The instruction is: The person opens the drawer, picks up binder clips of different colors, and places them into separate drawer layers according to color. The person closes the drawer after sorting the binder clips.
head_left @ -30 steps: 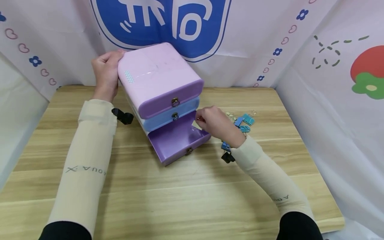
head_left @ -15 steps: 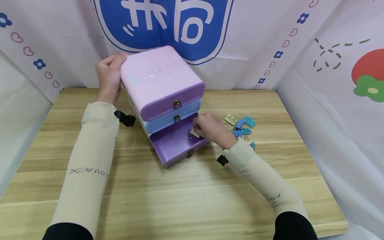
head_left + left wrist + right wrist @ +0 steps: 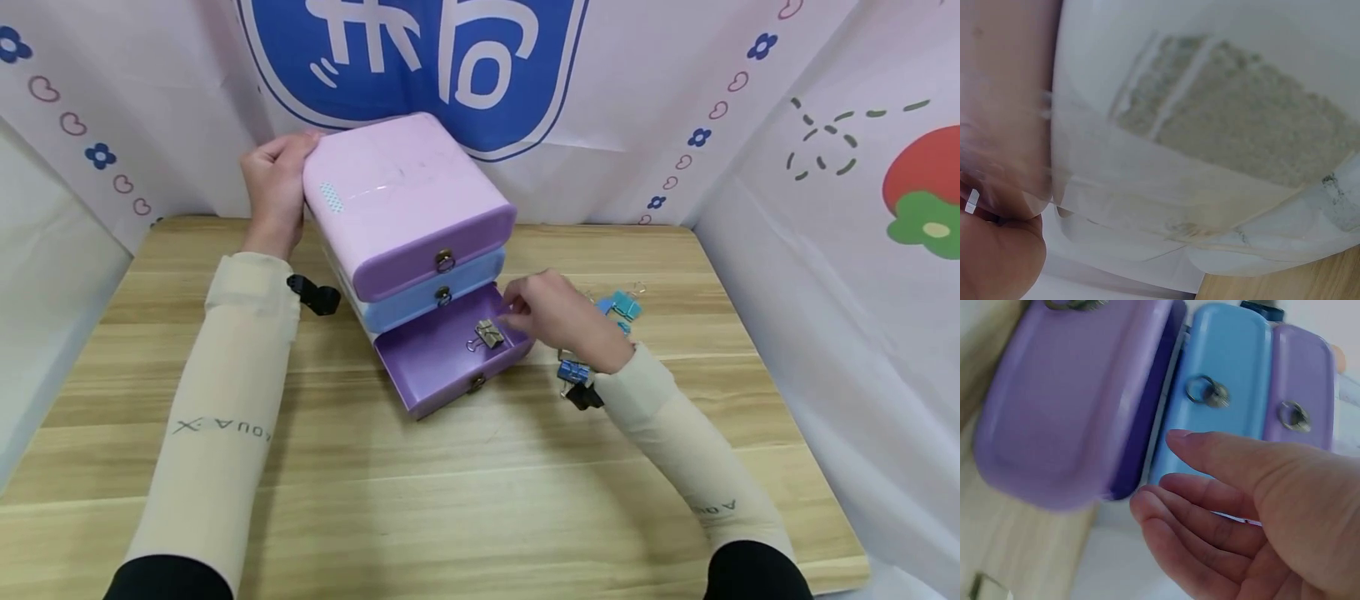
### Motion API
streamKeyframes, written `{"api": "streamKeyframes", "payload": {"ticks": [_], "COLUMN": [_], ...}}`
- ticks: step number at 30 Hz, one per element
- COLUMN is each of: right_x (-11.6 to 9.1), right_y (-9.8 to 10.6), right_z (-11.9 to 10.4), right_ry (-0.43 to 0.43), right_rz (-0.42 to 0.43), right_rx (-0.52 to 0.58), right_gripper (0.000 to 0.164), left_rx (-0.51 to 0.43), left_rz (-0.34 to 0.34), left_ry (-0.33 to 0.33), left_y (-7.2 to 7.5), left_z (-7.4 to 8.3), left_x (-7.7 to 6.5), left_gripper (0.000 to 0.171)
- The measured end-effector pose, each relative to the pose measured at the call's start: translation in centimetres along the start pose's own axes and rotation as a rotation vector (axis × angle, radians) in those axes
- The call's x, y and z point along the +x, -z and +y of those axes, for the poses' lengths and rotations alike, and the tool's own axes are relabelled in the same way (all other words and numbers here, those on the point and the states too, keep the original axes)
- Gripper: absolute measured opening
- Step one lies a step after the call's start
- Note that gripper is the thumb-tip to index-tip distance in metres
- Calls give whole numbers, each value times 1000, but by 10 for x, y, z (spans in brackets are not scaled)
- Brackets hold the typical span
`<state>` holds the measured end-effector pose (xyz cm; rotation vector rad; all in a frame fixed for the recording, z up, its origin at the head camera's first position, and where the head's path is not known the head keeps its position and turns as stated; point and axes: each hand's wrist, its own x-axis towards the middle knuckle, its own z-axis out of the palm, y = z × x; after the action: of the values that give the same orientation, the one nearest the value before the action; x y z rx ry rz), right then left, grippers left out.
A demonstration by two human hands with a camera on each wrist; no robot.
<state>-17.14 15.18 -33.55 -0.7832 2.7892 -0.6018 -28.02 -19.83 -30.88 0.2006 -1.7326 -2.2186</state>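
Gold binder clip [image 3: 490, 334] in the pulled-out purple drawer [image 3: 420, 375], just beside the fingertips of my right hand [image 3: 564, 313].

From my station, I judge that setting a clip down goes best reaching low over the side wall and letting go near the drawer floor, clear of the blue drawer [image 3: 393, 312] above. My right fingers are released, loosely bent around nothing; the clip lies to their left, slightly toward the drawer's front. My left hand [image 3: 276, 187] grasps the drawer cabinet [image 3: 405, 183] by its back left corner, fingertips hidden; I'd want that corner braced. Right of my right fingertips, a blue binder clip [image 3: 573, 372] and a teal binder clip [image 3: 626, 305] lie loose.
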Motion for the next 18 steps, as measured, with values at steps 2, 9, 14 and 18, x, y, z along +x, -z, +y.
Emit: {"api": "streamKeyframes", "payload": {"ticks": [2, 9, 14, 18], "right_x": [-7, -28, -40, -47], "right_y": [6, 17, 18, 17], "right_z": [3, 15, 23, 28], "right_ry": [-17, -22, 3, 22], "right_rz": [14, 54, 51, 30], "right_rx": [-14, -78, -119, -138], "right_gripper": [21, 27, 25, 20], "left_rx": [1, -1, 15, 17], "left_rz": [4, 6, 3, 12], "left_ry": [2, -1, -10, -6], "left_y": [-1, -2, -2, 1], "left_z": [-1, -5, -6, -5], "left_x": [0, 2, 4, 5], "left_gripper": [18, 17, 19, 18]}}
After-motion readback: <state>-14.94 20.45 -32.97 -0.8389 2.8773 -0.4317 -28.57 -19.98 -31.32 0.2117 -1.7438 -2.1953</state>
